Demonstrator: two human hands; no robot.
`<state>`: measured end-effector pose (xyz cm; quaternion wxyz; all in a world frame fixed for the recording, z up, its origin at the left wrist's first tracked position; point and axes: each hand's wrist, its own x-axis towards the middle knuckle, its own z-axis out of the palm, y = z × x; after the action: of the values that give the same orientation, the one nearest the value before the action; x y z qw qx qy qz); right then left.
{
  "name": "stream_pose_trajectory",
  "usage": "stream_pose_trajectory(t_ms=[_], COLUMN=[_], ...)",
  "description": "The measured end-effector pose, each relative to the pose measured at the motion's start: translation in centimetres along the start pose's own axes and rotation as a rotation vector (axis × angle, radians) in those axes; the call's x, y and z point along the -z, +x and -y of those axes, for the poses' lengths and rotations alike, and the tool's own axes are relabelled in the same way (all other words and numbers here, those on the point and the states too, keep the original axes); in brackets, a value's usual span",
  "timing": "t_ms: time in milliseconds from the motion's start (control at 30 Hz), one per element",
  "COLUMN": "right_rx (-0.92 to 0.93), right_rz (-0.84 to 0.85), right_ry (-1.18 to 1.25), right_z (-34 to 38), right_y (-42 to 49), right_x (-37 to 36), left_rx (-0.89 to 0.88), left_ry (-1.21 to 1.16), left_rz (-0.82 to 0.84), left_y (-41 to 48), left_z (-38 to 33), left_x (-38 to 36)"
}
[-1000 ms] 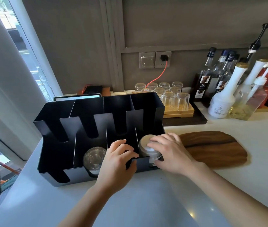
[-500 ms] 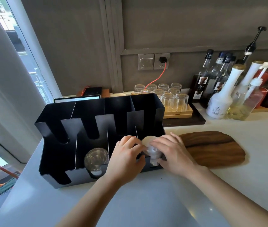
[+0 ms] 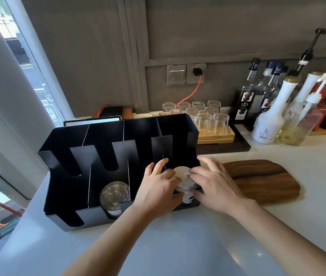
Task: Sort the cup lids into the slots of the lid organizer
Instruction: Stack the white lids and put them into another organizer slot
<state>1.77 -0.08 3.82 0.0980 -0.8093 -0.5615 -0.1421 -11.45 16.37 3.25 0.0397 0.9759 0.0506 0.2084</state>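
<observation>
Since the frame a second ago, both hands have closed in on the pale stack of lids [image 3: 184,181] in the rightmost slot of the black lid organizer [image 3: 102,156]; the left hand [image 3: 158,189], then curled at the organizer's front lip, now has its fingers reaching over the divider beside that slot, and the camera has tipped so the organizer sits a little lower in the frame.

Head view, centre of the frame: the right hand [image 3: 217,182] cups the stack from the right, fingers bent round it and thumb low at the front. The left hand presses against it from the left, thumb under the front edge. Both hands are curled onto the lids, which sit between the palms (how firmly they are held, I cannot tell). The stack's flat white top faces the camera.

Lower left of centre, a clear domed lid stack [image 3: 115,195] rests in the second slot from the left. To the right of the hands, a dark wooden board [image 3: 265,180] lies on the white counter [image 3: 178,246]. Upper right, upturned glasses [image 3: 212,121] stand on a tray beside syrup bottles [image 3: 267,108].
</observation>
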Motion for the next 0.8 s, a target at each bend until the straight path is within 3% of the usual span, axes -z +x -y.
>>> stream_pose_trajectory(t_ms=[233,567,800], right_rx=[-0.055,0.065,0.079], right_rz=[-0.027,-0.112,-0.077], right_ry=[0.133,0.089,0.146], right_z=[0.2,0.8,0.6], right_y=[-0.2,0.2,0.6], right_x=[0.2,-0.5,-0.6], left_rx=[0.007,-0.028,-0.031], left_ry=[-0.042,-0.036,-0.037], left_rz=[-0.043,-0.085,-0.073], left_y=[-0.4,-1.0,-1.0], left_z=[-0.2,-0.1,-0.1], left_x=[-0.5,-0.7,-0.8])
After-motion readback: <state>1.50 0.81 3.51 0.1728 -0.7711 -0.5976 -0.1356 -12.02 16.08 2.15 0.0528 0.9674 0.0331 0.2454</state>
